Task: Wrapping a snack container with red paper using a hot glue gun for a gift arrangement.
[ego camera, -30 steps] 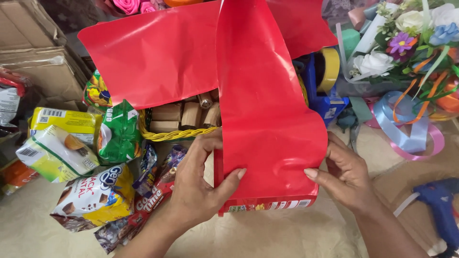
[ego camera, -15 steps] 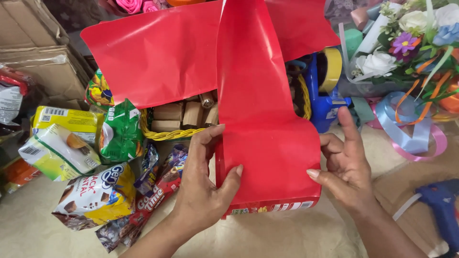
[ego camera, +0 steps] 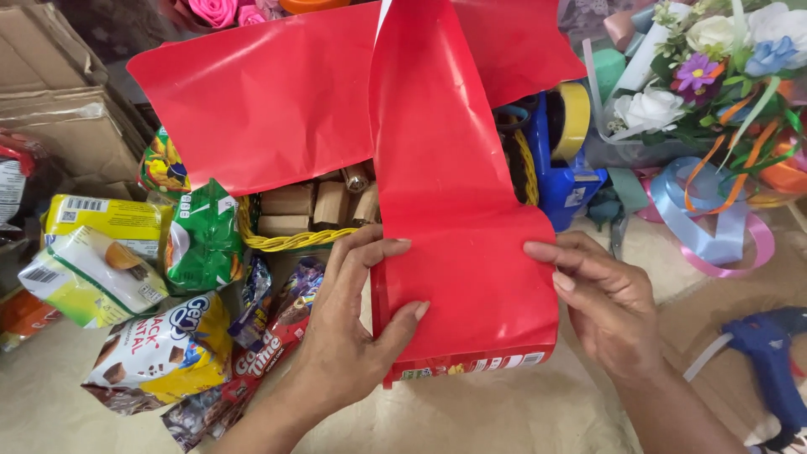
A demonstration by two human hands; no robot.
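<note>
two hands on red paper

left hand (ego camera: 353, 336) spread flat, right hand (ego camera: 601, 298) pinching the red paper (ego camera: 454, 235) at 3 o'clock; the paper hides most of a box (ego camera: 471, 366).

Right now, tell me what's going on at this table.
A person is working with a strip of glossy red paper that drapes down over a box. The left hand presses the paper's left edge flat, and the right hand pinches its right edge. Behind lies a yellow woven basket under more red paper. Snack packets lie to the left; ribbons, artificial flowers and a blue glue gun to the right.
</note>
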